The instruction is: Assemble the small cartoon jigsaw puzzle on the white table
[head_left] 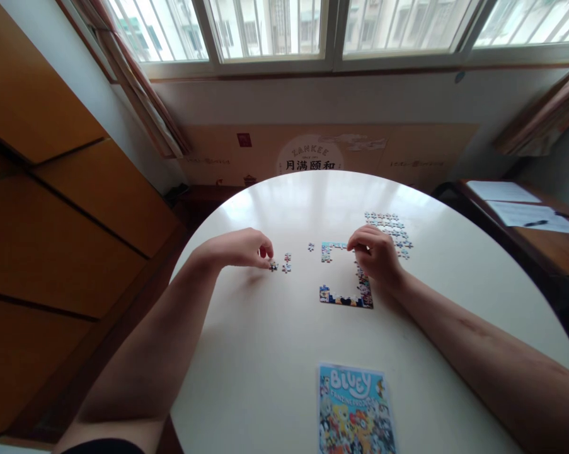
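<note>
The left hand (250, 248) has its fingertips at a dark puzzle piece (274, 267) on the white worktop (246, 340); I can't tell whether that grip pinches it. Just right lie loose pieces (287, 268), then the partial puzzle border (345, 301), gapped at left. The right hand (379, 253) curls over its upper right, grip unclear to me, near rows of pieces (399, 234).

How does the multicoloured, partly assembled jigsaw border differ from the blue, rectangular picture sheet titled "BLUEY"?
The border has an open middle and a gap on its left; the picture sheet looks filled and unbroken. The bare right hand is over the border, while no hand is at the picture sheet. Both lie flat on the round white table.
</note>
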### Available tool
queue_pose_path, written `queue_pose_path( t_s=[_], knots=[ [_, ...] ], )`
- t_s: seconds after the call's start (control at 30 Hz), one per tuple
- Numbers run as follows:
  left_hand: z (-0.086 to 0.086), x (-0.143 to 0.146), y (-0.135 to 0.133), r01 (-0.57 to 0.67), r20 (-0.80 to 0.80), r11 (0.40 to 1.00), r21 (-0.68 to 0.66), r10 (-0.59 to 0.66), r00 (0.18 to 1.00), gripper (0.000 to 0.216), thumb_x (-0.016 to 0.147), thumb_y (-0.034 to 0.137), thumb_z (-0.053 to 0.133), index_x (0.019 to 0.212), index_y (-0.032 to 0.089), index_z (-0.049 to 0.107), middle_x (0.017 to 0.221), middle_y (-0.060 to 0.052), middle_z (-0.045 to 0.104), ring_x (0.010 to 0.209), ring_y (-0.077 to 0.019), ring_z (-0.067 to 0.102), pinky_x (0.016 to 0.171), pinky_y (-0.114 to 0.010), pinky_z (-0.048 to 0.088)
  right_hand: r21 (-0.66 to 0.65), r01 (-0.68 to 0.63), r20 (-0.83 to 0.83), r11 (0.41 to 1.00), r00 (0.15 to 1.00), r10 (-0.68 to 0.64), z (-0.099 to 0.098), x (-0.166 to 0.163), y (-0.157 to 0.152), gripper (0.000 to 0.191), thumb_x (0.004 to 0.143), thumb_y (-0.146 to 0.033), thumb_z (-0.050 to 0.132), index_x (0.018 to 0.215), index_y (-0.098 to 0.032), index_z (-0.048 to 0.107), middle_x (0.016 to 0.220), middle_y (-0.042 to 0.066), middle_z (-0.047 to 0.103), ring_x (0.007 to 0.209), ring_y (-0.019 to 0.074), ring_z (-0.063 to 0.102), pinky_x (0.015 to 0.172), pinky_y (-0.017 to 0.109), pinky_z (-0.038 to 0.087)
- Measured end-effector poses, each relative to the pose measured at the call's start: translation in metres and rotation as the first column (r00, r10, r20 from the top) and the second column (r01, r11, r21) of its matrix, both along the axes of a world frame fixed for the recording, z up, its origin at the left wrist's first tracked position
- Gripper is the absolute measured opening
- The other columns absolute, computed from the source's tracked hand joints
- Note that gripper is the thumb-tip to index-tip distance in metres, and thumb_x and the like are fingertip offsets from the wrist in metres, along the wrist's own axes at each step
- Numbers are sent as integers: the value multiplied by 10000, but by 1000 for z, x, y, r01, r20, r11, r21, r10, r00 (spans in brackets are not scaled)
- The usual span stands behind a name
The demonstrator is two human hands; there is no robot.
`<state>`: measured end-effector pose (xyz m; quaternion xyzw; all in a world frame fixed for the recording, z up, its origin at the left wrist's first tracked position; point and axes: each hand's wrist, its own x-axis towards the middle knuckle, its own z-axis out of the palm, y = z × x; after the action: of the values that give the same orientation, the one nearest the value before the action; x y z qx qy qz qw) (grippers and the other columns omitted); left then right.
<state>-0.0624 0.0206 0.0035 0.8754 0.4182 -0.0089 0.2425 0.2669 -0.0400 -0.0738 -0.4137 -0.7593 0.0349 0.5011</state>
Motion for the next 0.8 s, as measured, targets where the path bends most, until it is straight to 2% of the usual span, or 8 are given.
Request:
queue_pose_path(
  t_s=[0.1, 0.23, 0.37, 0.57, 0.7, 0.8],
  knots=[
    [4, 5, -7, 1, -56, 1000, -28, -2, 998, 138, 655, 332, 754, 770, 257, 765, 743, -22, 737, 609, -179, 632, 541, -252, 398, -2, 2, 3, 1000, 1000, -2, 2, -1, -1, 339, 705, 40, 453, 624, -236, 632, 681, 14, 661, 723, 204, 615, 695, 347, 498],
    [3, 18, -16, 2, -60, 1000, 27, 0, 998, 71, 616, 268, 747, 681, 250, 727, 671, -17, 696, 548, -172, 579, 532, -266, 374, -1, 1, 7, 1000, 1000, -1, 5, -3, -2, 340, 713, 34, 454, 626, -238, 638, 682, 13, 665, 717, 202, 622, 678, 339, 495],
    [2, 21, -20, 3, -128, 999, 44, 3, 992, 51, 620, 214, 706, 662, 243, 702, 683, -27, 699, 546, -173, 558, 529, -276, 365, 3, -15, 10, 1000, 1000, 15, 5, -3, -2, 343, 719, 25, 448, 636, -236, 655, 681, 16, 665, 710, 200, 622, 677, 338, 497],
    [3, 14, -17, 34, -65, 999, -17, -35, 997, 100, 596, 225, 734, 620, 232, 637, 605, -5, 634, 468, -140, 509, 422, -245, 283, -16, -4, 16, 1000, 1000, 4, 4, -3, -2, 334, 717, 7, 451, 635, -238, 663, 685, 14, 672, 694, 192, 627, 673, 336, 498],
    [9, 12, -13, 32, -15, 997, -72, -33, 999, 110, 653, 223, 739, 753, 236, 696, 681, -8, 688, 552, -151, 583, 468, -233, 368, -6, -7, 22, 1000, 1000, 7, 4, -4, -2, 334, 725, 16, 450, 648, -231, 660, 697, 17, 675, 694, 189, 628, 676, 330, 496],
    [9, 20, -12, 16, 199, 997, -81, 0, 980, 192, 736, 271, 727, 925, 250, 751, 786, -17, 735, 694, -170, 670, 586, -245, 477, -11, -7, 33, 1000, 999, 7, 5, -5, -2, 337, 728, 24, 453, 650, -232, 658, 692, 14, 668, 685, 187, 624, 670, 328, 492]
  ],
)
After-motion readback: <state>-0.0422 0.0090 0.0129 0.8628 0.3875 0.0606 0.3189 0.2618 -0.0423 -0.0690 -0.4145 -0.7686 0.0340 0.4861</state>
